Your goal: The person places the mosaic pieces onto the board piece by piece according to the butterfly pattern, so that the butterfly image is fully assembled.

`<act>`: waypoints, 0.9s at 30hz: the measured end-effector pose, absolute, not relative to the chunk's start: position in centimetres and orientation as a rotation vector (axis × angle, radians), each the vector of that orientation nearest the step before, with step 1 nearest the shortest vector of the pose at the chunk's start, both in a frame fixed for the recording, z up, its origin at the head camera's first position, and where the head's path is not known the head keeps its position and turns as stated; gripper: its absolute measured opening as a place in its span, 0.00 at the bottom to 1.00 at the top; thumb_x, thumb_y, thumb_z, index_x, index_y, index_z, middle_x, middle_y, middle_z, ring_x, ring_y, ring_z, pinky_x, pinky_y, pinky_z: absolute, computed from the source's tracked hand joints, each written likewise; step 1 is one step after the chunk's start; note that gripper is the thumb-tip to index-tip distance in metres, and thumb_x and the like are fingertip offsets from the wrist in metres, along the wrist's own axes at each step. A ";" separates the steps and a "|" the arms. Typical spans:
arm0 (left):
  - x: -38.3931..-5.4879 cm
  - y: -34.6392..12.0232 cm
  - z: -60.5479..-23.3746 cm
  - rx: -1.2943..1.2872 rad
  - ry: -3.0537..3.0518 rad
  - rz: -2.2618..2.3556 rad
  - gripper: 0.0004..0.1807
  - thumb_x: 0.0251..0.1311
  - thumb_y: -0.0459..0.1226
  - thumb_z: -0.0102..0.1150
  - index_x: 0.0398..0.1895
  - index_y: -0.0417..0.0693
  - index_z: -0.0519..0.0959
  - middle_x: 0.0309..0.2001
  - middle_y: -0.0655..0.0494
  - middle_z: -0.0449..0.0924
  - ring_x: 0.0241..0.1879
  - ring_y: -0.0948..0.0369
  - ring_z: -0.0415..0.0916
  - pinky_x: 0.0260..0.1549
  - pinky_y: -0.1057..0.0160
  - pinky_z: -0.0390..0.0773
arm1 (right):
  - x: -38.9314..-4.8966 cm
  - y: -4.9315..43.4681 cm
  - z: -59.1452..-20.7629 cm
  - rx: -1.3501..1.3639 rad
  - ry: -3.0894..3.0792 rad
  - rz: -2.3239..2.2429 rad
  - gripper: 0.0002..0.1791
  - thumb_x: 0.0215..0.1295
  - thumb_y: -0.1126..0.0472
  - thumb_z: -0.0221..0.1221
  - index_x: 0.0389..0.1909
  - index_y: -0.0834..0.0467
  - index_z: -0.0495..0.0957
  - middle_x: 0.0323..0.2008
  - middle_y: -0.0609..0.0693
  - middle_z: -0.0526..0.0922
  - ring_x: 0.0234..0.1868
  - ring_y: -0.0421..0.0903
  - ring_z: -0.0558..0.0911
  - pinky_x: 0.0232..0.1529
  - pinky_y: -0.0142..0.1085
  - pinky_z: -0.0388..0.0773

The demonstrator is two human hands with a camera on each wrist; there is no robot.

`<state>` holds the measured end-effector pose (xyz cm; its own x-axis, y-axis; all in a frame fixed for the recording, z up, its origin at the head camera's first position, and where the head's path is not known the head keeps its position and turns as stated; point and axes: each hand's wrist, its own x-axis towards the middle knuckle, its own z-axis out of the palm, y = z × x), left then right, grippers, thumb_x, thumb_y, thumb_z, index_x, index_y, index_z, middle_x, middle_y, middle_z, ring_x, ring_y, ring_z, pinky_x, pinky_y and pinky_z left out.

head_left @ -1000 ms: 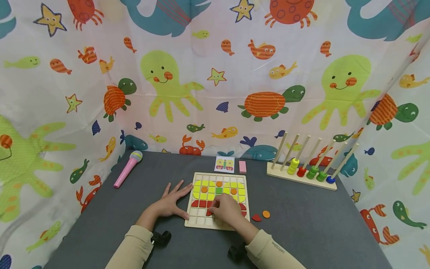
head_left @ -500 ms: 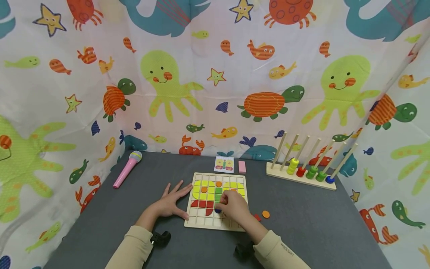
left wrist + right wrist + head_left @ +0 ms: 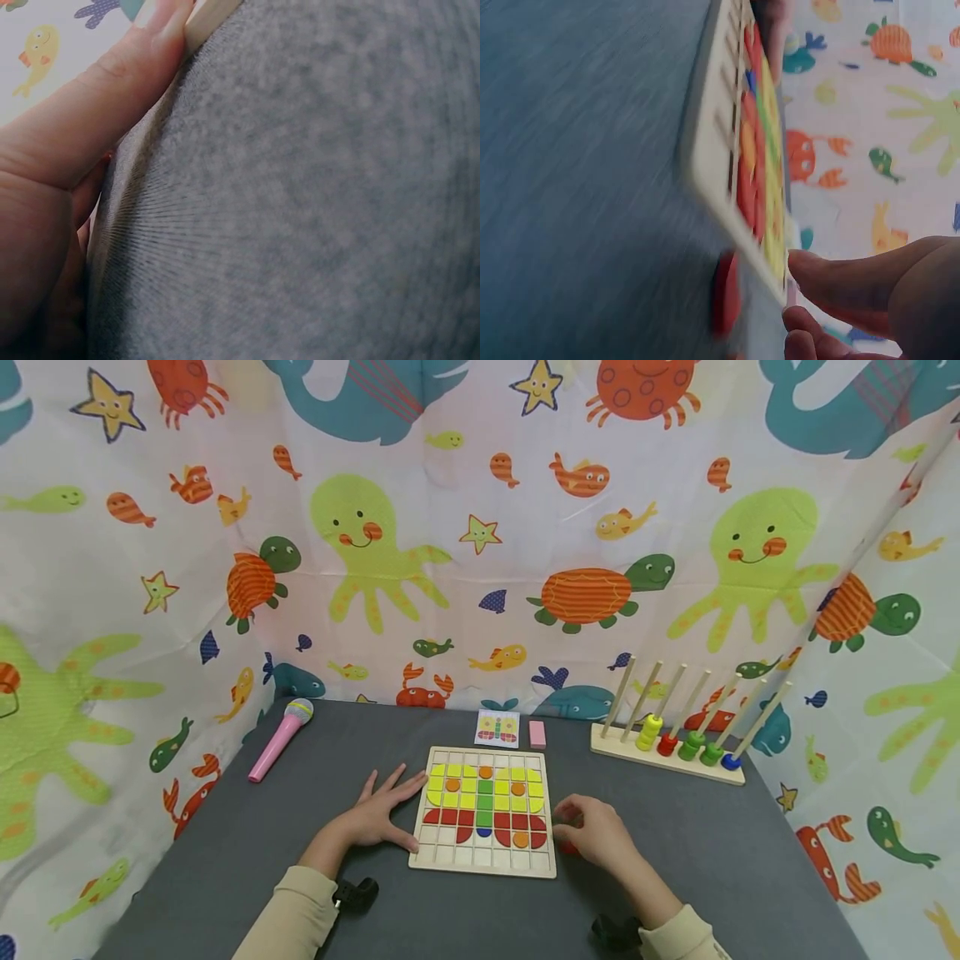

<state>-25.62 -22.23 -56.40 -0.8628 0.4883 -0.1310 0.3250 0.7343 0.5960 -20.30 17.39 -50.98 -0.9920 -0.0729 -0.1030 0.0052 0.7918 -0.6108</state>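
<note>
My left hand (image 3: 378, 814) lies spread at the left edge of a wooden grid board (image 3: 480, 858), its thumb (image 3: 112, 97) against the board's edge. On the board, flat coloured pieces form a butterfly: yellow squares (image 3: 502, 799), red pieces (image 3: 447, 817), a green column (image 3: 484, 802), orange discs (image 3: 521, 839) and a blue half-round piece (image 3: 484, 832). Just right of the board my right hand (image 3: 600, 833) hovers, fingers loosely bent and nothing visible between them. By its fingertips a red piece (image 3: 726, 294) lies on the table; the hand partly hides it in the head view.
Behind the board are a picture card (image 3: 497, 728) and a small pink block (image 3: 537, 735). A peg stacker with coloured rings (image 3: 667, 758) stands back right. A pink toy microphone (image 3: 279, 742) lies back left. Sea-animal curtains (image 3: 420, 527) border the dark table (image 3: 300, 793).
My right hand has moved right, off the board to the loose red piece. A red piece and the blue piece now show at the butterfly's lower middle. The left hand stays put.
</note>
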 end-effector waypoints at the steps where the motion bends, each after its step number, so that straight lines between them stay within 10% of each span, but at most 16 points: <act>1: -25.6 -22.2 -56.4 0.634 2.656 0.839 0.67 0.37 0.67 0.75 0.82 0.62 0.52 0.82 0.59 0.48 0.82 0.47 0.30 0.71 0.34 0.18 | -20.2 18.1 -51.2 -0.053 2.872 -0.946 0.14 0.57 0.60 0.73 0.44 0.55 0.85 0.39 0.49 0.85 0.35 0.45 0.78 0.36 0.41 0.81; 27: -25.7 -22.2 -56.5 0.621 2.657 0.833 0.67 0.36 0.67 0.76 0.82 0.64 0.51 0.82 0.59 0.48 0.82 0.48 0.30 0.71 0.35 0.18 | -20.4 18.7 -51.5 -0.132 2.797 -1.036 0.04 0.57 0.56 0.74 0.26 0.49 0.89 0.25 0.42 0.84 0.29 0.42 0.74 0.29 0.35 0.72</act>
<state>-25.67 -22.24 -56.48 -0.8658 0.4801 -0.1408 0.3137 0.7401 0.5948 -20.41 18.69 -51.47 -0.9840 -0.1361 -0.1150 -0.0284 0.7568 -0.6531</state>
